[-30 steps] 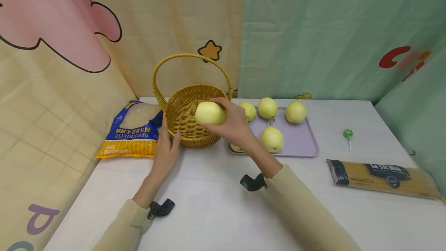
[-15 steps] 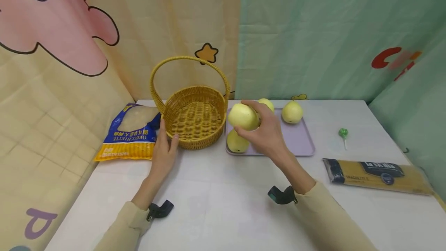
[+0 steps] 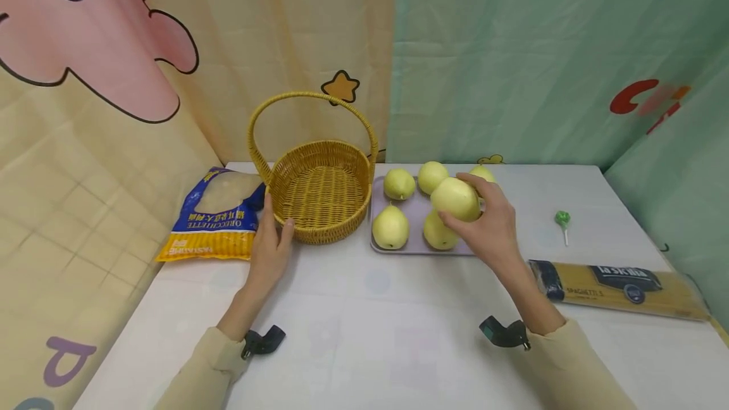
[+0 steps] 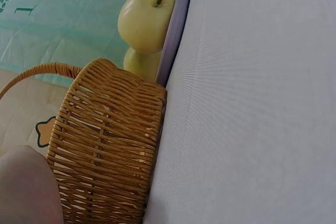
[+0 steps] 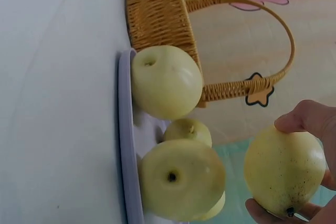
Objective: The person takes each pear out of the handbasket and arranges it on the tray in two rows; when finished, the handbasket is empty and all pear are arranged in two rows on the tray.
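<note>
In the head view, my right hand (image 3: pixel 491 223) holds a pale yellow-green pear (image 3: pixel 455 199) between thumb and fingers, raised over the right part of a lilac tray (image 3: pixel 412 206). The right wrist view shows this pear (image 5: pixel 286 171) speckled, with its dark end down. Several similar pears sit on the tray, among them a front-left pear (image 3: pixel 390 228) and a pear (image 3: pixel 440 233) partly behind the held one. My left hand (image 3: pixel 269 248) rests against the near left side of a woven basket (image 3: pixel 321 198) with a tall handle, fingers extended, thumb at its rim. The basket holds nothing.
Left of the basket lies a blue and yellow pasta bag (image 3: pixel 213 217). On the right are a green lollipop (image 3: pixel 562 219) and a long spaghetti packet (image 3: pixel 617 290). Printed curtains (image 3: pixel 484 49) stand behind the white table (image 3: pixel 364 334).
My right hand has carried the pear from over the basket to the right, over the tray. My left hand has stayed at the basket.
</note>
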A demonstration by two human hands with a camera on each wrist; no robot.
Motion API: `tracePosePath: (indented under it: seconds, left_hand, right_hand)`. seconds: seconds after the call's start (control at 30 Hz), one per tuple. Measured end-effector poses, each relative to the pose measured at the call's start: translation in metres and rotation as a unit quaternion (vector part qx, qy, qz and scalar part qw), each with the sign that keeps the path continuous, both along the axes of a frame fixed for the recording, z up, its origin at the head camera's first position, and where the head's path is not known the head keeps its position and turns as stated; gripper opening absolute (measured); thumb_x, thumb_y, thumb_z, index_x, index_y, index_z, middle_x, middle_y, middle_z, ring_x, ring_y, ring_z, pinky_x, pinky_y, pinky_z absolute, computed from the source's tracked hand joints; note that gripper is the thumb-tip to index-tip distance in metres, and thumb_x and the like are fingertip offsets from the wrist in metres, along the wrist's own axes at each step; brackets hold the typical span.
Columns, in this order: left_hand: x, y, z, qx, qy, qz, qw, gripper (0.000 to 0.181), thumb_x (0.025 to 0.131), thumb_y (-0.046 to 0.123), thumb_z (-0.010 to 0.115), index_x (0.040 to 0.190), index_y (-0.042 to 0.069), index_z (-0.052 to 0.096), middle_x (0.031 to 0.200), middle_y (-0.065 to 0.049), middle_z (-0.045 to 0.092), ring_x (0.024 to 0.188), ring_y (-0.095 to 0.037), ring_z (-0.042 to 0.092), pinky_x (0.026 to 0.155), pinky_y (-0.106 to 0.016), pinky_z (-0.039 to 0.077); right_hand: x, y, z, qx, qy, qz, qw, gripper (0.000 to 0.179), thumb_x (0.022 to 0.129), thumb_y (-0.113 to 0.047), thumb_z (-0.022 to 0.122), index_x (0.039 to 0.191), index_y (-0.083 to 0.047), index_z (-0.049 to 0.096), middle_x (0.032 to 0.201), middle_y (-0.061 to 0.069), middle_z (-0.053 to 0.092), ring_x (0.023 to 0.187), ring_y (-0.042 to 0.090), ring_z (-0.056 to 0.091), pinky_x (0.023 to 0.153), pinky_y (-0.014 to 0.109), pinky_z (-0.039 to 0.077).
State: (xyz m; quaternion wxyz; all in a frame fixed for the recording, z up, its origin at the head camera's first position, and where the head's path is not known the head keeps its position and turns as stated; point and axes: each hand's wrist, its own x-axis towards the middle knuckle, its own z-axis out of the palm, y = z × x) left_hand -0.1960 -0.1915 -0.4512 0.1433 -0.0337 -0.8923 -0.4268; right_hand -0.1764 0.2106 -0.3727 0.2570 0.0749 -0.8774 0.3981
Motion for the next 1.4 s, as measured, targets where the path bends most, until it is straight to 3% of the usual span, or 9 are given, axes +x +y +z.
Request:
tracePosePath:
  seconds: [0.27, 0.47, 1.07, 1.4]
  left_hand:
    - [-0.001, 0.002, 0.001, 0.001, -0.011, -0.007, 0.9999, 0.076, 0.114, 0.037, 0.042, 0.171, 0.022, -0.007, 0.178, -0.011, 0.007, 0.163, -0.038, 0.014, 0.131, -0.060, 0.015]
    - [0.000, 0.000, 0.003, 0.004, -0.009, -0.004, 0.9999, 0.076, 0.114, 0.035, 0.042, 0.171, 0.021, -0.006, 0.178, -0.011, 0.007, 0.163, -0.038, 0.014, 0.131, -0.060, 0.015]
    - [0.000, -0.001, 0.002, 0.005, -0.001, -0.006, 1.0000, 0.076, 0.114, 0.037, 0.042, 0.171, 0.021, -0.004, 0.178, -0.011, 0.009, 0.163, -0.037, 0.015, 0.130, -0.060, 0.017]
    - [-0.001, -0.001, 0.001, 0.002, -0.003, -0.006, 1.0000, 0.076, 0.114, 0.035, 0.043, 0.171, 0.024, -0.005, 0.178, -0.010, 0.008, 0.162, -0.039, 0.015, 0.129, -0.063, 0.017]
  right_hand:
    - [0.002, 0.026, -0.011, 0.004, -0.017, -0.062, 0.9979, 0.065, 0.081, -0.017, 0.089, 0.140, -0.008, 0.064, 0.126, 0.023, 0.064, 0.114, 0.041, 0.058, 0.094, 0.058, 0.042]
    - [-0.001, 0.034, -0.016, 0.003, -0.073, -0.083, 0.9938, 0.065, 0.084, -0.019, 0.085, 0.143, -0.004, 0.061, 0.127, 0.028, 0.059, 0.120, 0.045, 0.052, 0.103, 0.065, 0.035]
    - [-0.010, 0.044, -0.044, 0.036, -0.147, -0.105, 0.9830, 0.071, 0.085, -0.023, 0.077, 0.144, 0.008, 0.053, 0.130, 0.032, 0.049, 0.116, 0.045, 0.049, 0.092, 0.062, 0.045]
    - [-0.005, 0.053, -0.028, 0.126, -0.227, -0.093, 0.9613, 0.080, 0.093, -0.036, 0.072, 0.143, 0.020, 0.044, 0.126, 0.040, 0.050, 0.112, 0.052, 0.051, 0.085, 0.062, 0.050]
